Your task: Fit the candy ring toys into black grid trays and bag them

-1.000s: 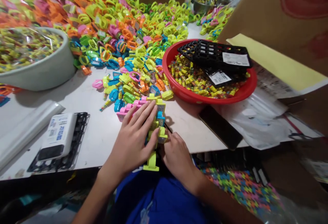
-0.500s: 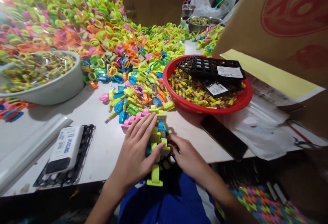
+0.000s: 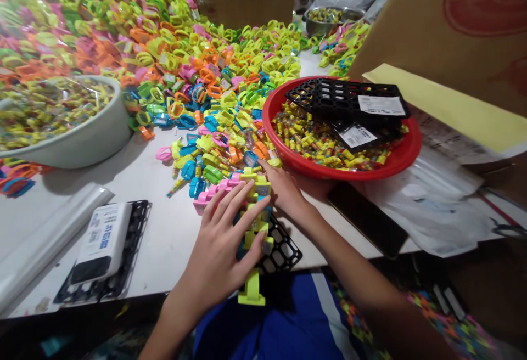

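My left hand (image 3: 220, 234) lies spread over rows of pink, yellow and blue toy watches (image 3: 214, 192), its fingertips resting on them. Beneath these, a black plastic lattice tray (image 3: 286, 247) shows on the right. One yellow toy watch (image 3: 252, 288) stands at the tray's near end, over the table edge. My right hand (image 3: 284, 187) reaches past the tray, a finger stretched out toward a loose heap of colourful toy watches (image 3: 214, 159). Its other fingers are partly hidden, and I see nothing held in it. Small candy-filled tubes are mixed into the heap.
At right stands a red basin (image 3: 341, 172) of yellow-wrapped tubes with black trays on top. A dark phone (image 3: 368, 220) lies before it. On the left are a grey basin (image 3: 82, 143), a white power bank (image 3: 102, 242) and a plastic roll (image 3: 53, 239). Cardboard boxes stand behind.
My right hand has moved away from the tray's near right side, forward to the loose heap. My left hand stays on the watches with its fingers spread wider. The view has shifted slightly.
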Demonstrator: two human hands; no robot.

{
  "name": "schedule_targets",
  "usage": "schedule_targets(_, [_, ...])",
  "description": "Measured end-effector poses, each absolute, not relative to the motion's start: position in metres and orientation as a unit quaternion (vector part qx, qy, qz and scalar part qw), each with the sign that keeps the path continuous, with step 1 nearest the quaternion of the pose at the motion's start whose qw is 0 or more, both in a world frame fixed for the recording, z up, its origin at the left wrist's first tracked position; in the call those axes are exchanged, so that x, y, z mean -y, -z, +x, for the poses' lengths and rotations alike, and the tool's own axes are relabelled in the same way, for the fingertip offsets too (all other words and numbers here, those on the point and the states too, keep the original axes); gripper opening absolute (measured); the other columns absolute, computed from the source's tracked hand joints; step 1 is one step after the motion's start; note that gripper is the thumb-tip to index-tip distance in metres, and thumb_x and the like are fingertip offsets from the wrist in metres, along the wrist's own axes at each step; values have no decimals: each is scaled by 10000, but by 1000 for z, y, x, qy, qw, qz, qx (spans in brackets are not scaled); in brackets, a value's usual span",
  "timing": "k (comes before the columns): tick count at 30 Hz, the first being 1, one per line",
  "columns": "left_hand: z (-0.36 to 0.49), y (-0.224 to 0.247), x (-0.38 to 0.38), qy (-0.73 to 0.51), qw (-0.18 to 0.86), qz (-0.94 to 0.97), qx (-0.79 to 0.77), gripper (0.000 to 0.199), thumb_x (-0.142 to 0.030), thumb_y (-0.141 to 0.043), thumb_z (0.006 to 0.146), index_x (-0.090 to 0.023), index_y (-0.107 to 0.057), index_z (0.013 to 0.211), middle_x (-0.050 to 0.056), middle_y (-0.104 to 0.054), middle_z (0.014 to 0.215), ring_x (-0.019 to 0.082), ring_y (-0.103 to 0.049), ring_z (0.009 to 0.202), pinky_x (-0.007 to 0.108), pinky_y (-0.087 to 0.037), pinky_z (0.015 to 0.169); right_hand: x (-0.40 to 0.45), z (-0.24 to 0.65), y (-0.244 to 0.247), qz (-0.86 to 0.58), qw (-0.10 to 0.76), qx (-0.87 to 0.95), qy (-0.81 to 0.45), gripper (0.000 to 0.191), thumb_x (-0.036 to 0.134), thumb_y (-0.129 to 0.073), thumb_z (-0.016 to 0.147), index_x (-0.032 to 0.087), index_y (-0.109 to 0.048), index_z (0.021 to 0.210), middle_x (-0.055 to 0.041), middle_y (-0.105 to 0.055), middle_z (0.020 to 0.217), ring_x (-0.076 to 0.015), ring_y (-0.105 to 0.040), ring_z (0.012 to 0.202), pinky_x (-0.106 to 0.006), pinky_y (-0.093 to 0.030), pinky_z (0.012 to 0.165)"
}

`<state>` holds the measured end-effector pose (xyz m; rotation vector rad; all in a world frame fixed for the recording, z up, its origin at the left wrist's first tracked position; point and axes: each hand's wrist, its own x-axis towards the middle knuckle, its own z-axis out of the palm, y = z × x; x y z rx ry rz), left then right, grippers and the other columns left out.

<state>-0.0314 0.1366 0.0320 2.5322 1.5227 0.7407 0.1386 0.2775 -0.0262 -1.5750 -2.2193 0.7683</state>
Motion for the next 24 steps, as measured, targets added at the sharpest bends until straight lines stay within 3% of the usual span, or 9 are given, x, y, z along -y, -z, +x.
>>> schedule_targets(6, [-47, -39, -128, -306, 113, 805, -496, 468, -252, -568, 1101, -330, -534, 1561, 61, -497, 1707, 275, -460, 1591, 508, -396, 1318, -244, 150, 19, -594, 112, 777, -175, 326, 288, -418, 1149, 189, -653, 1353, -177, -767, 1214, -334, -763, 1037, -375, -530, 838])
schedule_targets(10, [-54, -25, -105, -455, 69, 712, -530, 376, -152, -511, 1092, -324, -660, 1392, 51, -691, 1411, 258, -653, 1341, 470, -538, 1145, -215, 181, 24, -584, 117, 792, -136, 328, 306, -420, 1161, 239, -657, 1377, -145, -734, 1246, -295, -762, 985, -343, -516, 776])
schedule_targets(14, [-47, 17, -71, -573, 24, 597, -561, 253, -169, -465, 1096, -282, -658, 1213, 48, -698, 1065, 242, -700, 1029, 432, -609, 853, -187, 217, 30, -555, 199, 799, -116, 294, 294, -427, 1148, 225, -666, 1305, -125, -734, 1161, -277, -757, 925, -340, -524, 780])
schedule_targets(18, [-29, 61, -36, -561, 140, 583, -571, 171, -217, -496, 1090, -284, -588, 1217, 49, -672, 1052, 228, -698, 972, 399, -635, 801, -156, 241, 29, -534, 279, 774, -196, 130, 279, -473, 1093, 239, -594, 1070, -77, -736, 962, -255, -739, 801, -340, -529, 741])
schedule_targets(21, [-15, 77, -22, -477, 189, 623, -590, 233, -279, -510, 1092, -288, -565, 1319, 85, -699, 1152, 253, -723, 1082, 426, -656, 899, -134, 249, 23, -544, 275, 733, -302, 120, 360, -543, 1080, 262, -564, 1145, -24, -739, 865, -225, -720, 699, -313, -515, 665])
schedule_targets(24, [-9, 81, -22, -417, 169, 674, -586, 259, -299, -532, 1089, -279, -572, 1344, 115, -730, 1191, 271, -741, 1113, 447, -660, 930, -119, 251, 19, -551, 302, 671, -395, 390, 418, -632, 1049, 265, -530, 1394, 14, -740, 821, -204, -724, 711, -297, -544, 704])
